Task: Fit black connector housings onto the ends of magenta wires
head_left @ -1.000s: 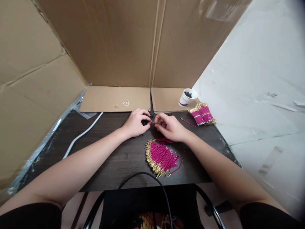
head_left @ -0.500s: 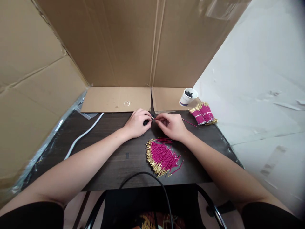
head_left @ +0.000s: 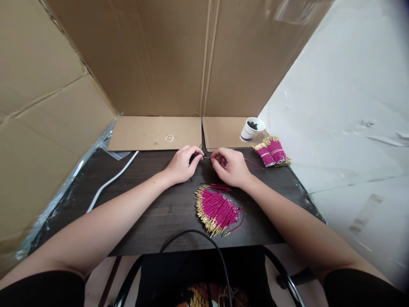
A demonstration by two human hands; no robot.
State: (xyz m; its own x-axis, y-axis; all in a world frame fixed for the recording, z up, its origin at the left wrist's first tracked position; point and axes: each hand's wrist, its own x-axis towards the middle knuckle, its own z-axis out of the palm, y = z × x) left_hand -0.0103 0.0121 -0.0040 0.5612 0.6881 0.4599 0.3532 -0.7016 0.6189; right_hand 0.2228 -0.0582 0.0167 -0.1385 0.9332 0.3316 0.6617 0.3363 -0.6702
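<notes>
My left hand (head_left: 184,165) is closed, thumb and fingertips pinching a small black piece (head_left: 205,156); more black shows in the hollow of that hand. My right hand (head_left: 230,167) pinches a thin magenta wire with a metal end (head_left: 207,157), which meets the black piece between my fingertips. Whether the end is inside or only touching it is too small to tell. Beyond the right hand, a length of magenta wire (head_left: 254,163) shows against the table. Below both hands lies a fanned pile of magenta wires with gold-coloured ends (head_left: 218,209).
A paper cup (head_left: 249,133) of small black pieces stands on cardboard at the back right. Beside it lie banded bundles of magenta wires (head_left: 273,152). On the back-left cardboard sheet (head_left: 140,132) is a white loop (head_left: 169,138). A pale cable (head_left: 108,182) crosses the left side.
My left fingers have shifted, so less black shows in the palm. The black piece and the metal wire end are now more visible between the hands. The pile stays put.
</notes>
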